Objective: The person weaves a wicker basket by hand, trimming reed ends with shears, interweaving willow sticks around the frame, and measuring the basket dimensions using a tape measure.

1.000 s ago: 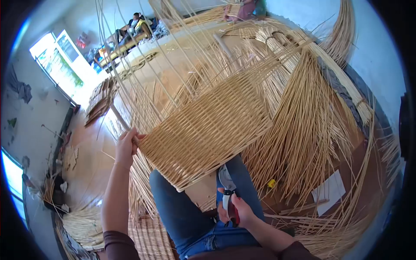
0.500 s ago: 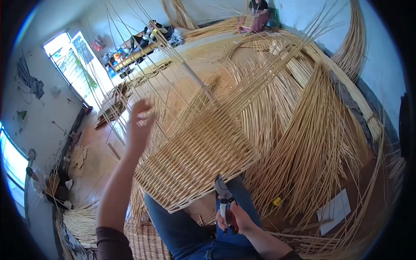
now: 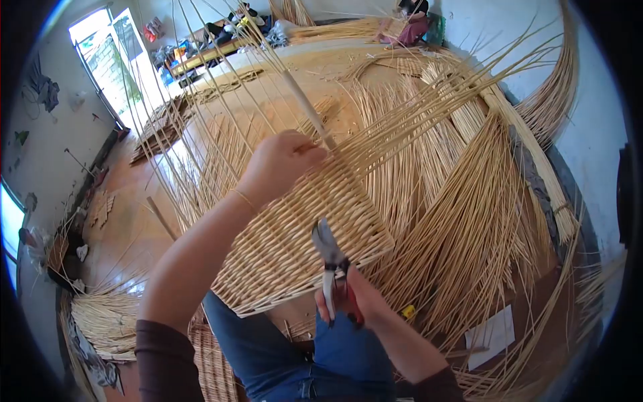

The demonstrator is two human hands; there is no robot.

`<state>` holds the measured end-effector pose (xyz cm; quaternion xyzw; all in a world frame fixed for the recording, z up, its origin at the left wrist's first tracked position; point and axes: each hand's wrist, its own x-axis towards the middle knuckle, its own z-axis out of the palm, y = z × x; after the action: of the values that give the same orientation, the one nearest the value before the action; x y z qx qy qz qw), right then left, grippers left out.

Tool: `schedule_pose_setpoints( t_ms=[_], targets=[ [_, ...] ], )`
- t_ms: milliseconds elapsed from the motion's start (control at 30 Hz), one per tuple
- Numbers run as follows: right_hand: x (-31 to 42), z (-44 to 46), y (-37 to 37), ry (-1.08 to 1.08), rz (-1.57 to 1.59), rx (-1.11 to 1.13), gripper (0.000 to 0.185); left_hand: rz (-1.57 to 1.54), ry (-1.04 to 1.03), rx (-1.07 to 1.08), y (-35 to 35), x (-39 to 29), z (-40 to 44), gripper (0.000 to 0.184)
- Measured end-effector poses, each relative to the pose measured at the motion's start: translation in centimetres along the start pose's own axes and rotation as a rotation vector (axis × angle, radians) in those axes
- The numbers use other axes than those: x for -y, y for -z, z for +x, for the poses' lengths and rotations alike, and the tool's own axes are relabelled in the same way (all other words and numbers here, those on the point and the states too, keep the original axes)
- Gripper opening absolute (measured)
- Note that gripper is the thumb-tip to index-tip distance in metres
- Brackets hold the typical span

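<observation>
A woven wicker panel (image 3: 284, 251) leans across my knees, with long upright rods rising from its far edge. My left hand (image 3: 284, 161) is over that far edge, fingers pinched together beside a thick wooden stick (image 3: 305, 106); what they hold, if anything, is too small to make out. In my right hand (image 3: 362, 295) is a pair of pruning shears (image 3: 328, 244), with red and white handles and the blades pointing up and away over the panel's near part. Thin rods (image 3: 429, 110) fan out to the right from the panel's far corner.
Large bundles of wicker rods (image 3: 462, 221) spread over the floor at right. A white sheet (image 3: 490, 337) and a small yellow object (image 3: 408, 311) lie near them. Another wicker bundle (image 3: 104, 325) is at lower left. A person (image 3: 405, 25) sits by the far wall.
My left hand has moved right and down from the upright rods to the panel's far edge, its fingers closing. The shears have risen from the near edge to over the weave.
</observation>
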<state>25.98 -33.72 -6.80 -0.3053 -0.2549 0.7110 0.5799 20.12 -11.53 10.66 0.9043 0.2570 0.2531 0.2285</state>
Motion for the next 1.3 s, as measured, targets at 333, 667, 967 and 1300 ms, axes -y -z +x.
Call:
schedule_pose_setpoints(
  t_ms=[333,667,967,1300],
  targets=[
    [8.0,6.8,-0.8,-0.052,0.029,-0.071,0.071,0.086,-0.059,0.018,2.8,0.4,-2.3,0.024],
    [7.0,6.1,-2.8,-0.138,-0.037,-0.065,0.067,-0.27,0.084,0.071,4.4,2.1,-3.9,0.021],
    [7.1,7.1,-1.6,-0.218,0.089,0.084,0.055,-0.338,0.029,0.01,5.9,2.5,-5.9,0.018],
    [4.7,9.9,-2.5,-0.275,-0.104,0.044,0.059,-0.568,0.08,-0.039,7.3,2.9,-7.9,0.017]
  ],
)
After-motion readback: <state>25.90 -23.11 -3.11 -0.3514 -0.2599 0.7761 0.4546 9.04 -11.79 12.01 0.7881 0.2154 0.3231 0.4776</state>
